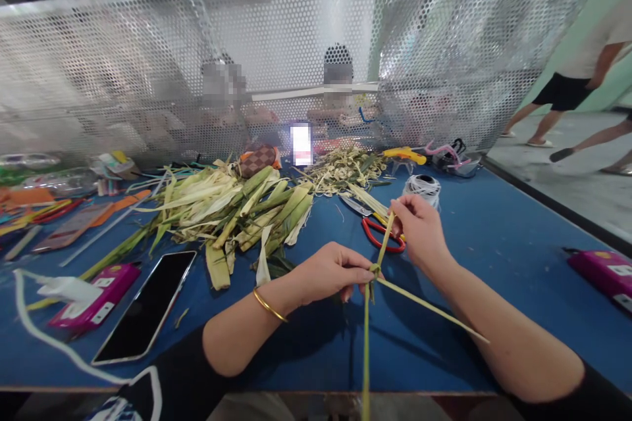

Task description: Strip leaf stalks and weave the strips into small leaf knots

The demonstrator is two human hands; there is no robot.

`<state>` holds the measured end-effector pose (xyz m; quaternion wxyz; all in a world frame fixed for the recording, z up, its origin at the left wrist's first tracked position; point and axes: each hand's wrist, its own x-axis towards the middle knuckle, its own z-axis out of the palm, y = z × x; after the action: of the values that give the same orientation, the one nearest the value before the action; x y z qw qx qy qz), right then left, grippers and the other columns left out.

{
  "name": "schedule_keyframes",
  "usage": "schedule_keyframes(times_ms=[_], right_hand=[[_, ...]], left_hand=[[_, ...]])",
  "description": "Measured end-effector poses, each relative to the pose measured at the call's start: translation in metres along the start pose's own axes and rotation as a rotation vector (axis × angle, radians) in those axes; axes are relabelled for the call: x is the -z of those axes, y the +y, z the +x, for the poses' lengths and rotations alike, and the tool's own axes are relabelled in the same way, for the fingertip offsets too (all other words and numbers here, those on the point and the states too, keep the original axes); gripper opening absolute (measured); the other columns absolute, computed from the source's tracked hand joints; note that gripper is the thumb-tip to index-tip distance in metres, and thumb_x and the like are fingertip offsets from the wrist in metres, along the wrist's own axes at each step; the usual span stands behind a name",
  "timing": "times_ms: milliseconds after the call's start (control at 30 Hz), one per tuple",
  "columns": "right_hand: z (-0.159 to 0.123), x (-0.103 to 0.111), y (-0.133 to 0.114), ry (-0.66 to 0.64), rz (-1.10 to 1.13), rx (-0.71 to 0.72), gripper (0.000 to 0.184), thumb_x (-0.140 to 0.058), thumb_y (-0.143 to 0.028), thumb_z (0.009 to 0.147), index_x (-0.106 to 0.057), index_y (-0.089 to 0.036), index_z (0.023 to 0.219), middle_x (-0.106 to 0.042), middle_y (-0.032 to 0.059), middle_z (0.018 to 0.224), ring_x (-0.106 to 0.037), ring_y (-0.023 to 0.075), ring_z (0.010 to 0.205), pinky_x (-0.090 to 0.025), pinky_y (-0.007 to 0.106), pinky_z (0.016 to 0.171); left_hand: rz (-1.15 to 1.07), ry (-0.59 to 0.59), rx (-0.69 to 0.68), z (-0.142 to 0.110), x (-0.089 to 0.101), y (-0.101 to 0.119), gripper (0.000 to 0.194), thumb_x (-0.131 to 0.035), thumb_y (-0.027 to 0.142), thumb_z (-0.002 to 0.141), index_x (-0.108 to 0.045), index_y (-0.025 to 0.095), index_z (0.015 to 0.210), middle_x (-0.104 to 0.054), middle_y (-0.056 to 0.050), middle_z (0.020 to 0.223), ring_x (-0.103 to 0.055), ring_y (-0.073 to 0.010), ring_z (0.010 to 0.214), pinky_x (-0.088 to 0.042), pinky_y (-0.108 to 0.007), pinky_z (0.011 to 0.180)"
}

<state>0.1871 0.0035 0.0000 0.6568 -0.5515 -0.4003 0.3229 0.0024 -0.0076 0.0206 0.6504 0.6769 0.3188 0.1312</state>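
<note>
Pinching leaf knot (375, 271) betw. thumb & fingertip: L hand (340, 270), fingers closed on it. R hand (419, 223), fingers also pinched tight, holds one strip (386, 240) up from knot, above worktop (513, 237). Other ends: one hangs twd front edge, one slants R twd forearm. Just beyond R hand: scissors (366, 213), white cord roll (421, 192). Farther L: leaf pile (237, 204), then blk phone (148, 306) nr front.

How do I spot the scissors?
On the blue table, find the right hand. Just left of it, and partly behind it, lie the scissors. Their bright red handle stands out from the pale leaves and white string nearby.
</note>
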Motion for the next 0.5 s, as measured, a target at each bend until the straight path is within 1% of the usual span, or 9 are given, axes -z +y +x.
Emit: schedule_keyframes(times_ms=[67,133,233,400,500], right_hand=[[0.003,0.005,-0.005,-0.033,0.058,-0.043,0.027,-0.068,-0.039,0.068,-0.048,-0.022,0.064,-0.046,-0.0083,0.040,-0.039,0.0070,0.033,-0.031,0.021,0.036],[0.006,0.010,-0.009,-0.100,0.110,-0.102,0.029,-0.072,-0.039,0.064,-0.050,-0.021,0.064,-0.048,-0.0075,0.041,-0.041,0.0066,0.034,-0.033,0.020,0.037],[0.008,0.014,-0.011,-0.155,0.153,-0.176,0.031,-0.075,-0.040,0.063,-0.051,-0.020,0.065,-0.051,-0.0061,0.040,-0.044,0.0072,0.035,-0.035,0.019,0.037],[0.010,0.012,-0.005,-0.127,0.243,-0.205,0.029,-0.078,-0.032,0.060,-0.053,-0.018,0.063,-0.055,-0.0045,0.043,-0.048,0.0074,0.037,-0.041,0.019,0.040],[0.014,0.012,0.000,-0.079,0.264,-0.193,0.027,-0.079,-0.027,0.058,-0.054,-0.017,0.060,-0.056,-0.0033,0.047,-0.050,0.0081,0.040,-0.045,0.020,0.042]], left_hand=[[-0.064,-0.040,-0.003,0.000,0.003,0.000,0.016,-0.062,0.027,0.076,-0.072,0.014,0.075,-0.061,0.000,0.063,-0.042,-0.0036,0.041,-0.035,-0.017,0.043],[-0.109,-0.091,0.005,-0.001,0.005,-0.001,0.016,-0.063,0.027,0.075,-0.073,0.015,0.079,-0.065,-0.002,0.071,-0.043,-0.0033,0.044,-0.036,-0.017,0.044],[-0.131,-0.122,0.014,-0.002,0.006,-0.001,0.018,-0.067,0.027,0.073,-0.073,0.015,0.085,-0.066,-0.002,0.075,-0.042,-0.0032,0.045,-0.035,-0.018,0.045],[-0.127,-0.064,0.015,0.001,0.006,-0.001,0.021,-0.073,0.031,0.068,-0.074,0.014,0.080,-0.068,-0.003,0.073,-0.040,-0.0030,0.044,-0.033,-0.019,0.044],[-0.147,-0.022,0.061,0.002,0.005,-0.002,0.024,-0.076,0.032,0.065,-0.074,0.013,0.079,-0.070,-0.004,0.072,-0.039,-0.0027,0.042,-0.032,-0.019,0.042]])
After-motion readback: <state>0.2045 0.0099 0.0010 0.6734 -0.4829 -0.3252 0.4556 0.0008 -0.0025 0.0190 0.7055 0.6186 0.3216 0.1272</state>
